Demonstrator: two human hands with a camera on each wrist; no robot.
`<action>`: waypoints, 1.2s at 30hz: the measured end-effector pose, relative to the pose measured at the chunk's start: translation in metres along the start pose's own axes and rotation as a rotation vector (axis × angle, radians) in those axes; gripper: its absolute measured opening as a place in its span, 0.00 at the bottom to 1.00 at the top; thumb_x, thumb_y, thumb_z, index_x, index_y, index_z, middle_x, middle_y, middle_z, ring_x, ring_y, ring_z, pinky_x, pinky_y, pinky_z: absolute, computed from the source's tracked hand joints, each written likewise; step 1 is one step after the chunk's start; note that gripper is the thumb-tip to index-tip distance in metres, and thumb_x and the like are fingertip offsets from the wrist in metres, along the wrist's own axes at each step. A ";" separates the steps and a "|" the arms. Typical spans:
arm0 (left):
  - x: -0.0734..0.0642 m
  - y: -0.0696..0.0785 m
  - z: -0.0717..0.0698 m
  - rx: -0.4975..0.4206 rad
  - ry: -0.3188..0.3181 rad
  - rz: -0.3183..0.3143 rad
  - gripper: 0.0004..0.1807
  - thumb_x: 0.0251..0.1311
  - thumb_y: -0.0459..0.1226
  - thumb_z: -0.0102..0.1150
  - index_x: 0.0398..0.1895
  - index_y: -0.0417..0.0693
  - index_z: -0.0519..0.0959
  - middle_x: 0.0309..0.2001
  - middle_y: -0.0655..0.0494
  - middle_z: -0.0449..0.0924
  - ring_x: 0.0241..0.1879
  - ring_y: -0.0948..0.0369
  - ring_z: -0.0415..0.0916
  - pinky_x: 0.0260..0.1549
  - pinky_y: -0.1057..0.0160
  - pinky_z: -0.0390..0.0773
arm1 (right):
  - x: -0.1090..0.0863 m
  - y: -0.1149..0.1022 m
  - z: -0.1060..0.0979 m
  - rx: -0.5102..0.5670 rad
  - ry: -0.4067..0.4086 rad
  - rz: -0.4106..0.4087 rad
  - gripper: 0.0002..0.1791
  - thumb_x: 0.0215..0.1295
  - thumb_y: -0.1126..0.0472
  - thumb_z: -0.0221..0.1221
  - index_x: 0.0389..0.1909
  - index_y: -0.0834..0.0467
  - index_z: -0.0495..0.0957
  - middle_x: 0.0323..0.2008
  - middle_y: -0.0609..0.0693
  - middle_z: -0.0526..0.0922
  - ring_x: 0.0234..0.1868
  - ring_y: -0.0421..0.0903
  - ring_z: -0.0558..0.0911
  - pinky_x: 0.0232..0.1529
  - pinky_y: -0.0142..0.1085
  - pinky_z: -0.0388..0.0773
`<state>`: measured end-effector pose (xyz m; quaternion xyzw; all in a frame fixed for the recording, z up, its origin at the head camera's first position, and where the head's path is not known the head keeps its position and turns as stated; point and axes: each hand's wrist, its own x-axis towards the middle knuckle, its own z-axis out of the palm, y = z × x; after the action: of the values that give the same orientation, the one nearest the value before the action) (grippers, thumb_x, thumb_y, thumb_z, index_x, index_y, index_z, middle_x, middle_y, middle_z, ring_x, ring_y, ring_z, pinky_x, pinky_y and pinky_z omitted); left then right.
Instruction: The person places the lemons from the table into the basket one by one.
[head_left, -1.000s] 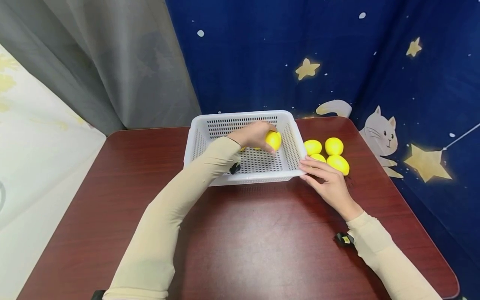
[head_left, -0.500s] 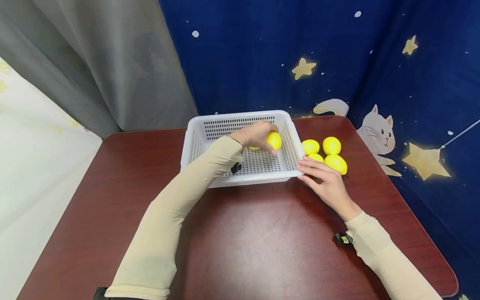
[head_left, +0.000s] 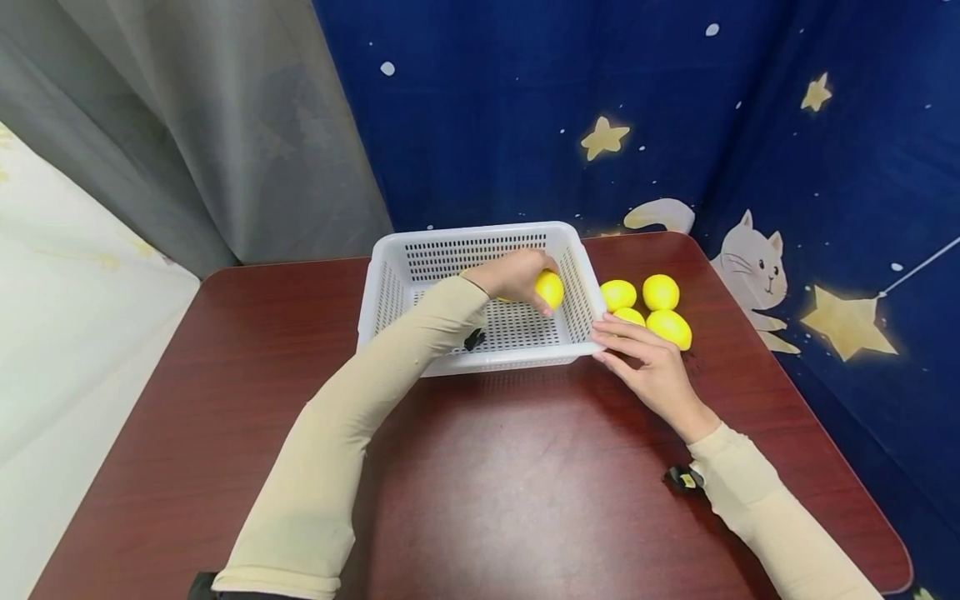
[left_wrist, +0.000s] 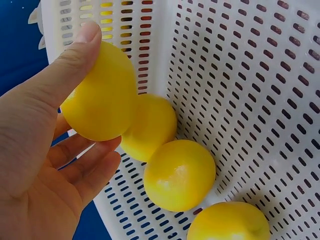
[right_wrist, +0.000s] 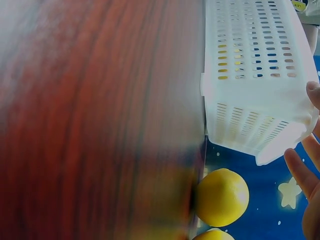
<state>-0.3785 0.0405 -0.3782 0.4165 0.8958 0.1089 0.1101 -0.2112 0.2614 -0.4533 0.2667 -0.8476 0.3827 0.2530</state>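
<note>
My left hand (head_left: 517, 273) is inside the white plastic basket (head_left: 480, 360), holding a lemon (head_left: 550, 290) between thumb and fingers near the basket's right end. In the left wrist view, this lemon (left_wrist: 102, 95) is above several others; a second lemon (left_wrist: 150, 127), a third lemon (left_wrist: 180, 175) and another lemon (left_wrist: 230, 225) lie along one wall. From the head, the left hand and sleeve mostly hide them. My right hand (head_left: 656, 371) lightly grips the basket's front right corner, its thumb and fingers on either side of the rim.
Right of the basket, several lemons sit on the table, among them a far lemon (head_left: 661, 293) and a near lemon (head_left: 670, 330) beside my right hand. The dark red table (head_left: 510, 483) ends at a blue curtain (head_left: 480, 125) behind the basket.
My left hand, with the lemon in its grasp, has lowered slightly within the basket. My right hand keeps its place on the corner. The head view has shifted a little.
</note>
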 end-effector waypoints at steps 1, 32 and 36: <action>0.000 0.000 0.001 0.003 0.001 0.002 0.41 0.45 0.50 0.78 0.62 0.43 0.76 0.55 0.51 0.80 0.51 0.57 0.73 0.54 0.63 0.75 | 0.000 0.000 0.000 -0.003 0.000 -0.001 0.29 0.44 0.73 0.74 0.52 0.58 0.84 0.55 0.51 0.86 0.65 0.43 0.78 0.65 0.22 0.67; 0.010 0.009 0.019 0.122 -0.067 0.000 0.42 0.46 0.55 0.76 0.64 0.46 0.74 0.61 0.52 0.75 0.59 0.57 0.68 0.61 0.63 0.72 | 0.000 0.002 0.001 -0.003 -0.004 0.001 0.30 0.44 0.72 0.75 0.53 0.55 0.84 0.55 0.51 0.86 0.65 0.43 0.78 0.66 0.22 0.67; 0.011 0.010 0.021 0.127 -0.070 0.006 0.42 0.46 0.55 0.76 0.64 0.46 0.74 0.59 0.53 0.75 0.56 0.58 0.69 0.58 0.63 0.73 | -0.001 0.003 0.001 -0.007 -0.005 0.005 0.30 0.44 0.72 0.75 0.53 0.55 0.84 0.55 0.50 0.86 0.65 0.42 0.78 0.66 0.22 0.67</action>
<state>-0.3718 0.0573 -0.3963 0.4289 0.8953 0.0376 0.1142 -0.2126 0.2623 -0.4555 0.2644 -0.8503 0.3797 0.2509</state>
